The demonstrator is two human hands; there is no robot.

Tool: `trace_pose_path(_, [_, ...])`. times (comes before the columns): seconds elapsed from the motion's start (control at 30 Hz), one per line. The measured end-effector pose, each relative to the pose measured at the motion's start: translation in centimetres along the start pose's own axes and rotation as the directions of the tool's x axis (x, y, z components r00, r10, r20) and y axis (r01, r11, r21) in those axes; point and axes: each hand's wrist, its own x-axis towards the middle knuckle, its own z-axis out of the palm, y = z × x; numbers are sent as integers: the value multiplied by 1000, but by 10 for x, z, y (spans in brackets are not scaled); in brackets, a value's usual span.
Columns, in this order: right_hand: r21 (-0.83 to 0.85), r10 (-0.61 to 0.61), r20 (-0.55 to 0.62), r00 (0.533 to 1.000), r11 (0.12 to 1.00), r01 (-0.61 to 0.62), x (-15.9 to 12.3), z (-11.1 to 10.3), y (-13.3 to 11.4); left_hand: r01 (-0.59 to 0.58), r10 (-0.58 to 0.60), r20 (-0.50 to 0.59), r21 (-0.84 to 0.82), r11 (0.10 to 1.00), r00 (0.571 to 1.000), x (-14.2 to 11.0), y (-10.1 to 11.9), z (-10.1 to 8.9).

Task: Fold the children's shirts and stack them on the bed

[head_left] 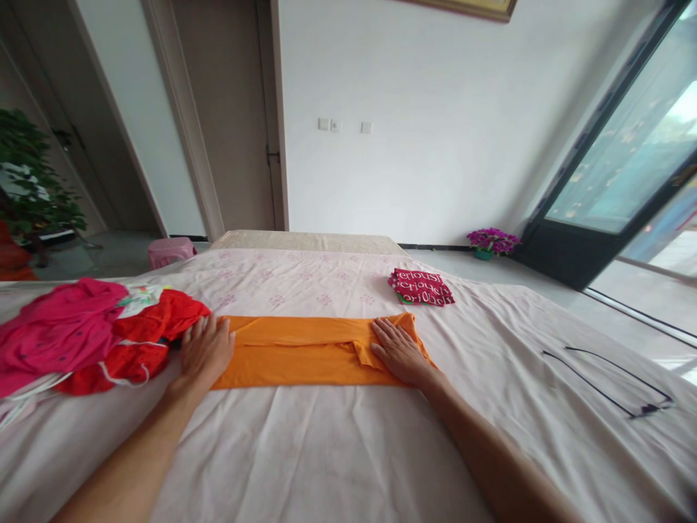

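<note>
An orange garment (pixel 305 363), folded into a long flat strip, lies crosswise on the pale bedsheet-like cover (pixel 305 443). My left hand (pixel 207 350) rests flat on its left end, palm down, close beside the heap of clothes. On its right end my right hand (pixel 400 352) lies flat with the fingers stretched out. A small folded flap shows just left of my right fingers. Neither hand grasps anything. What kind of garment it is, I cannot tell.
At the left lies a loose heap of pink clothes (pixel 65 327) and red clothes (pixel 179 316) with white strings. A folded dark red cloth with white lettering (pixel 422 288) sits beyond my right hand. Black-framed glasses (pixel 647 408) lie at the right. A pink stool (pixel 171 251) stands behind.
</note>
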Motion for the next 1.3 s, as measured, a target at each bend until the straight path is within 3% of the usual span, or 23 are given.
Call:
trace_pose_path(0.1, [-4, -7, -11, 1000, 1000, 7, 0, 2, 1, -236, 233, -41, -215, 948, 972, -1, 31, -7])
trace_pose_path(0.2, [-12, -11, -24, 1000, 1000, 11, -1, 3, 2, -282, 305, 11, -353, 892, 952, 3, 47, -5])
trace_pose_path(0.27, [-18, -9, -28, 1000, 1000, 9, -1, 3, 2, -192, 222, 51, -338, 921, 974, 9, 39, 0])
trace_pose_path(0.37, [-22, -2, -25, 1000, 1000, 1, -1, 1, 1, -50, 82, 88, -322, 945, 993, 17, 11, 5])
trace_pose_path(0.47, [-10, 6, -26, 1000, 1000, -6, -2, -2, 0, 69, -36, 109, -314, 947, 993, 21, -13, 2])
trace_pose_path(0.57, [4, 1, -35, 999, 1000, -1, -1, -5, -2, 169, -149, 97, -248, 954, 984, 20, -20, -4])
trace_pose_path(0.73, [23, 14, -45, 999, 1000, -13, -1, -6, -2, 220, -213, 81, -96, 971, 974, 23, -13, -8])
trace_pose_path(0.83, [29, 19, -47, 999, 999, -17, -1, -6, -2, 221, -212, 108, -75, 972, 971, 29, -12, -7])
trace_pose_path(1.13, [32, 5, -30, 1000, 999, -4, 1, -4, 1, 245, -244, 51, -21, 969, 968, 31, -15, -5])
trace_pose_path(1.2, [23, 5, -30, 1000, 1000, -4, 1, -3, 1, 172, -173, -16, -50, 984, 985, 29, -10, -4])
trace_pose_path(1.3, [7, 4, -27, 1000, 1000, -4, 1, -2, 1, -111, 92, -93, -218, 970, 991, 26, 4, -2])
